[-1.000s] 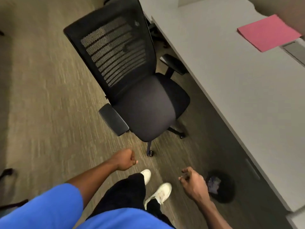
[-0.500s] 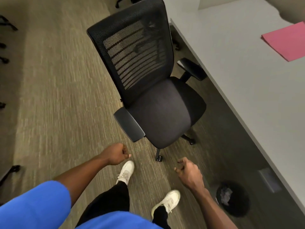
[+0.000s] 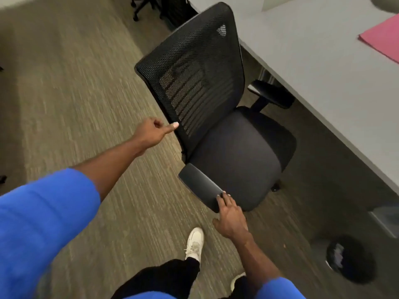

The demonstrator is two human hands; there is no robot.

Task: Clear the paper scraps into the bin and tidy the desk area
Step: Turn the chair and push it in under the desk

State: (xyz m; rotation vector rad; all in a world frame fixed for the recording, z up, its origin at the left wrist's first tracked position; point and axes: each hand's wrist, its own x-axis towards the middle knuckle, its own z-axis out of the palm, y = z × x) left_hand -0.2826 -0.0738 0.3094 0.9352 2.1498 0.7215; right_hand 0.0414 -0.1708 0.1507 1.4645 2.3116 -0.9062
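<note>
A black mesh office chair (image 3: 216, 108) stands beside the grey desk (image 3: 323, 67), turned away from it. My left hand (image 3: 151, 131) has its fingers curled and its thumb stretched out, the thumb tip at the left edge of the backrest. My right hand (image 3: 231, 216) is spread, with its fingertips resting on the near armrest (image 3: 198, 186); it holds nothing. A round black bin (image 3: 349, 262) sits on the carpet at the lower right, partly under the desk, with crumpled paper (image 3: 338, 254) inside.
A pink folder (image 3: 384, 39) lies on the desk at the far right. The base of another chair (image 3: 140, 5) shows at the top. My white shoe (image 3: 195, 242) is on the carpet just short of the chair.
Both hands have reached forward from near my legs to the chair: the left to the backrest edge, the right onto the near armrest. I have stepped closer to the chair.
</note>
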